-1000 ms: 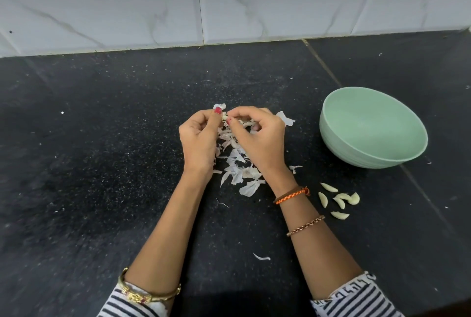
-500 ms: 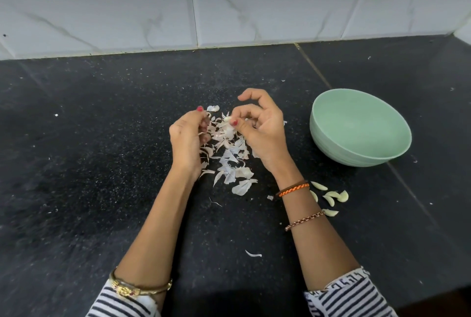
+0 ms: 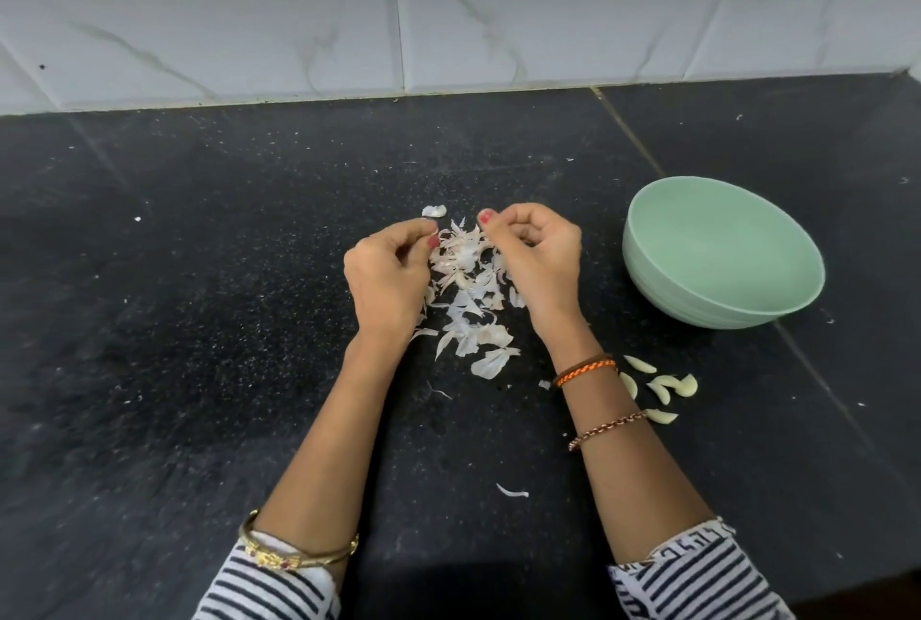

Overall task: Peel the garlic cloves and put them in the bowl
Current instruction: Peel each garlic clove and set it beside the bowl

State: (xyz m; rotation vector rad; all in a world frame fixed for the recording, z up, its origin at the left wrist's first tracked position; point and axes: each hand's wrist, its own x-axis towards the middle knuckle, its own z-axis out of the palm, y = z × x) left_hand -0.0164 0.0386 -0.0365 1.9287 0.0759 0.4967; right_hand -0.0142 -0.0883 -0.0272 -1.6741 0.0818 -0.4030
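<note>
My left hand [image 3: 383, 275] and my right hand [image 3: 540, 260] hover a little apart over a pile of white garlic skins [image 3: 468, 300] on the black counter [image 3: 199, 320]. Both hands have curled fingers, and their thumb tips almost touch the top of the pile. My right thumb presses against my index finger. No clove shows in either hand, and whatever the fingers enclose is hidden. Several peeled garlic cloves [image 3: 660, 387] lie on the counter beside my right wrist. The pale green bowl [image 3: 648, 240] stands to the right, and its visible inside looks empty.
A white marble-tiled wall [image 3: 448, 6] runs along the back of the counter. Stray bits of skin lie near the far edge of the pile [image 3: 433, 210] and between my forearms [image 3: 512, 491].
One second ago both thumbs met on a clove above the pile. My hands have since separated, and my right index finger, raised half a second ago, is curled in again.
</note>
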